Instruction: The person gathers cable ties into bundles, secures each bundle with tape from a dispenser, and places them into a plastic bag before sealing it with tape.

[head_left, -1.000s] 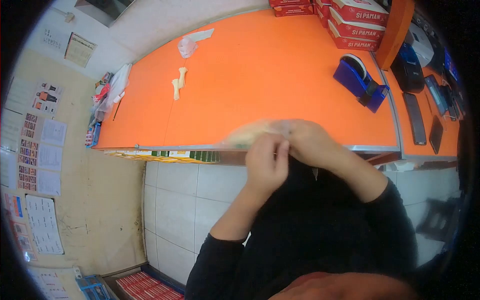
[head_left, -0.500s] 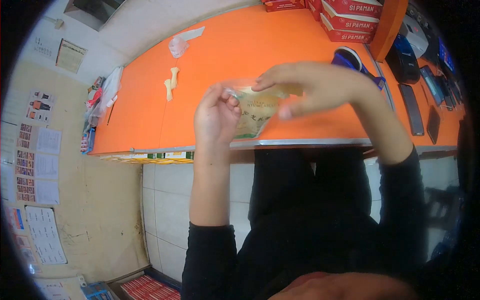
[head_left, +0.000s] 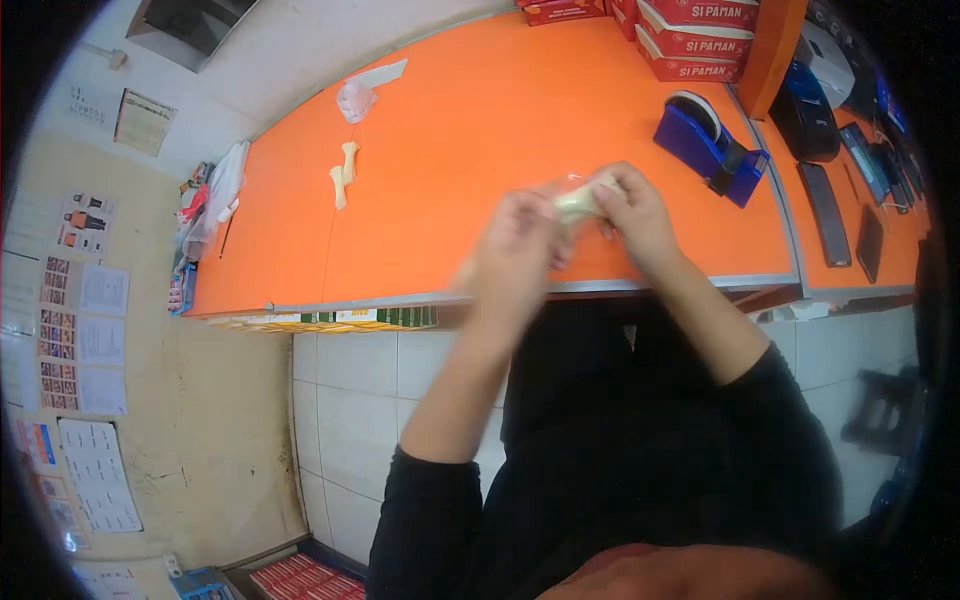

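Note:
Both hands meet over the front part of the orange table. A pale, crumpled plastic packet (head_left: 577, 203) is pinched between them, its printing not readable now. My left hand (head_left: 520, 238), blurred by motion, closes on the packet's left end. On its right end are the curled fingers of my right hand (head_left: 632, 208). Two pale yellow bone-shaped pieces (head_left: 343, 176) lie further left on the table, touching neither hand.
The orange table (head_left: 440, 130) carries a crumpled white wrapper (head_left: 356, 100) at the back left. A blue tape dispenser (head_left: 712, 145) stands at the right, near stacked red boxes (head_left: 697, 42) and an orange post (head_left: 775, 60). Phones lie further right.
My left hand has moved right and my right hand has come in to meet it. The packet, spread flat earlier, is now bunched between them. The tape dispenser is uncovered.

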### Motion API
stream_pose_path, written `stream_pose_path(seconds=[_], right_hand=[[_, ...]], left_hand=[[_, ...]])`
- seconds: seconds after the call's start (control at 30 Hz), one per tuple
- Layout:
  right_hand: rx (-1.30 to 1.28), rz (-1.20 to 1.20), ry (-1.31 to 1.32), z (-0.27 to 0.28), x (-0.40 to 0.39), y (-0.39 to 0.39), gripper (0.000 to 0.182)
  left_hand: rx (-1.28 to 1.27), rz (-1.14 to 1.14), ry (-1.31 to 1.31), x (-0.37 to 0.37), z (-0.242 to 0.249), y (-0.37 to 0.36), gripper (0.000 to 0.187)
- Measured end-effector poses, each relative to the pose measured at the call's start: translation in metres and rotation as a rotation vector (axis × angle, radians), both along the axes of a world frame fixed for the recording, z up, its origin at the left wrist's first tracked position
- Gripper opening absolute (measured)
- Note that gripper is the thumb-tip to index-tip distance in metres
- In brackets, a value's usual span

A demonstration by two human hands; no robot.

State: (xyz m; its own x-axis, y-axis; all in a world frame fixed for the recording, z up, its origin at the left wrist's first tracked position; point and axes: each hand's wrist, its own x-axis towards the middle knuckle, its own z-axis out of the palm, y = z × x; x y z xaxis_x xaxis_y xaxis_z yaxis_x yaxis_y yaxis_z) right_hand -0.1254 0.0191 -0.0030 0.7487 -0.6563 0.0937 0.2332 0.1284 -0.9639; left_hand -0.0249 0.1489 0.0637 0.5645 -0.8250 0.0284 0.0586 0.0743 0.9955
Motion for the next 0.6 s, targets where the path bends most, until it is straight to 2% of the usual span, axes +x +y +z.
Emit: stream_pose_path(seconds=[0.03,0.1,0.13,0.2,0.23,0.3,0.33,0.4,0.43,0.5,0.53,0.6], right_hand=[[0.000,0.008,0.001,-0.004,-0.008,0.010,0.031],[0.175,-0.143,-0.243,-0.013,-0.026,0.030,0.025],[0.172,-0.146,-0.238,-0.020,-0.032,0.031,0.025],[-0.575,-0.272,-0.094,-0.030,-0.046,0.032,0.024],[-0.575,-0.273,-0.086,-0.031,-0.055,0.031,0.024],[-0.945,-0.178,0.027,-0.027,-0.071,0.028,0.027],[-0.945,-0.174,0.026,-0.029,-0.075,0.029,0.027],[-0.742,-0.214,0.001,-0.036,-0.081,0.032,0.026],[-0.739,-0.216,0.002,-0.040,-0.080,0.035,0.026],[-0.171,-0.222,-0.187,-0.049,-0.078,0.043,0.027],[-0.164,-0.225,-0.182,-0.051,-0.081,0.044,0.027],[-0.614,-0.116,-0.022,-0.051,-0.084,0.044,0.028]], left_hand=[[0.030,0.024,-0.194,-0.017,-0.011,-0.001,0.009],[-0.013,0.072,-0.627,-0.046,-0.033,0.003,0.009],[-0.044,0.087,-0.638,-0.048,-0.037,0.002,0.012],[-0.068,0.095,-0.716,-0.051,-0.041,0.004,0.011],[-0.089,0.112,-0.805,-0.053,-0.041,0.006,0.011],[-0.054,0.084,-0.888,-0.059,-0.041,0.012,0.011],[-0.019,0.054,-0.979,-0.062,-0.041,0.016,0.011],[0.046,0.013,-0.993,-0.062,-0.040,0.027,0.010],[0.110,-0.035,-1.003,-0.062,-0.040,0.033,0.009],[0.149,-0.061,-1.012,-0.062,-0.050,0.045,0.009],[0.191,-0.080,-0.991,-0.063,-0.051,0.050,0.009],[0.237,-0.096,-0.970,-0.062,-0.051,0.055,0.009]])
